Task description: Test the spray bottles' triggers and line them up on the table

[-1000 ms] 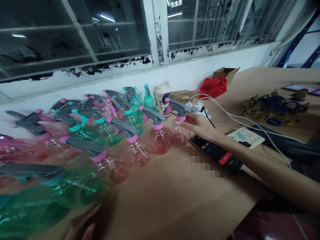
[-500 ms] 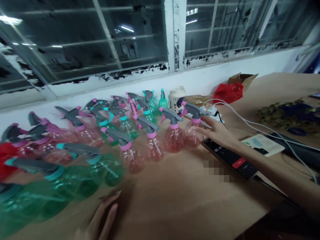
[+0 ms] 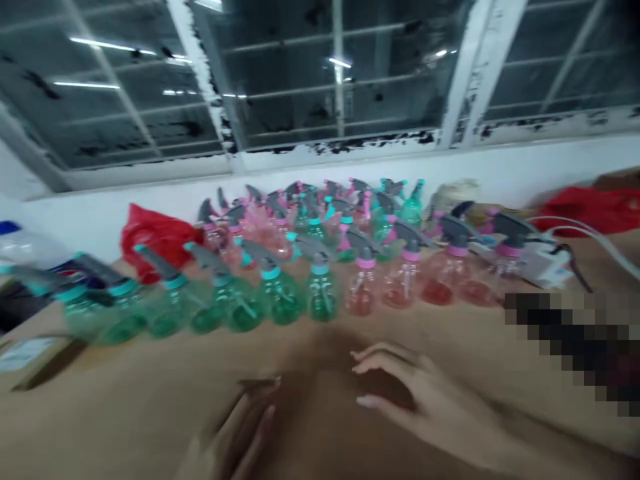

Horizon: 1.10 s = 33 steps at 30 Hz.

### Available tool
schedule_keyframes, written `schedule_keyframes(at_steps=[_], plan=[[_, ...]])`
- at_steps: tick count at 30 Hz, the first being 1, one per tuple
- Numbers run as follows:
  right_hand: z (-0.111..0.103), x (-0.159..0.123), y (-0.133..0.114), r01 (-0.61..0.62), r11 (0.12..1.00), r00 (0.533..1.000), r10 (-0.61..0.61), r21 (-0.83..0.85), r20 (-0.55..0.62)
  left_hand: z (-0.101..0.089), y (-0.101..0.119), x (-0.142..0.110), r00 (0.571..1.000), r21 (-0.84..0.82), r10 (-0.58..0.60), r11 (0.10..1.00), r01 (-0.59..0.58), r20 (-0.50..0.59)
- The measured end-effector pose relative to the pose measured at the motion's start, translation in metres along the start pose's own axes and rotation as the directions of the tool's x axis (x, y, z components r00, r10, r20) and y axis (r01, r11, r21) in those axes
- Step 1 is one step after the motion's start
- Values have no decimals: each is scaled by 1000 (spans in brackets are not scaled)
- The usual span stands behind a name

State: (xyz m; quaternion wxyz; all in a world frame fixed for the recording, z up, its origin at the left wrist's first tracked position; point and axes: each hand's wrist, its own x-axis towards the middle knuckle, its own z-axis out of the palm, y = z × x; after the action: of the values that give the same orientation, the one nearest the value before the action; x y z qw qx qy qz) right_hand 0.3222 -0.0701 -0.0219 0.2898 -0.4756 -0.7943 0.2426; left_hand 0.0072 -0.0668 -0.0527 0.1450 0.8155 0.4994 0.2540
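Observation:
My left hand (image 3: 240, 427) is over the brown tabletop (image 3: 150, 413) at the lower middle, its fingers apart and holding nothing. To its right, my right hand (image 3: 415, 393) curves its fingers with a gap between thumb and fingertips; nothing is in it. Beyond both hands runs a front row of spray bottles. Green ones, such as the green spray bottle (image 3: 323, 297), have turquoise collars. Pink ones, such as the pink spray bottle (image 3: 360, 293), have pink collars and grey triggers. Neither hand touches a bottle.
More spray bottles crowd behind the row, by the wall. Red plastic bags (image 3: 155, 233) lie at left and far right. A cardboard piece (image 3: 45, 367) is at the left edge. White cables (image 3: 595, 230) and a power strip (image 3: 547, 263) sit at right.
My right hand has let go of the pink spray bottle at the row's right end and come back toward me. The view has swung left; my left hand remains low and open.

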Motion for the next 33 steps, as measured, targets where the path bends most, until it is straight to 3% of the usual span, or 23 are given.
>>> schedule_keyframes(at_steps=[5,9,11,12,14,15,17,20,26,28,33], plan=[[60,66,-62,281,952,943,-297,120,153,-46,-12,-26,987,-25,-102,995,100,-123],[110,92,-103,415,896,874,-441,159,205,-78,-37,-39,925,-100,-298,954,282,-234],[136,92,-113,510,851,823,-525,126,216,-92,-52,-41,874,-166,-382,923,347,-299],[149,89,-115,579,807,772,-589,118,238,-98,-60,-40,846,-186,-405,914,361,-348],[170,83,-113,699,706,675,-703,110,223,-110,-77,-35,795,-198,-394,919,341,-461],[178,80,-111,724,680,650,-728,115,218,-115,-86,-32,780,-195,-384,923,331,-494],[185,76,-104,710,697,676,-715,102,178,-126,-105,-23,752,-188,-370,928,320,-546],[177,76,-96,649,752,741,-659,116,127,-140,-135,-8,686,-175,-344,936,305,-641],[160,99,-87,444,879,865,-471,175,171,-158,-178,18,537,-128,-317,925,358,-782],[167,117,-91,297,907,908,-365,299,205,-159,-186,26,531,-128,-332,915,384,-780],[193,181,-121,176,851,908,-334,495,253,-150,-199,41,566,-132,-359,906,401,-742]])
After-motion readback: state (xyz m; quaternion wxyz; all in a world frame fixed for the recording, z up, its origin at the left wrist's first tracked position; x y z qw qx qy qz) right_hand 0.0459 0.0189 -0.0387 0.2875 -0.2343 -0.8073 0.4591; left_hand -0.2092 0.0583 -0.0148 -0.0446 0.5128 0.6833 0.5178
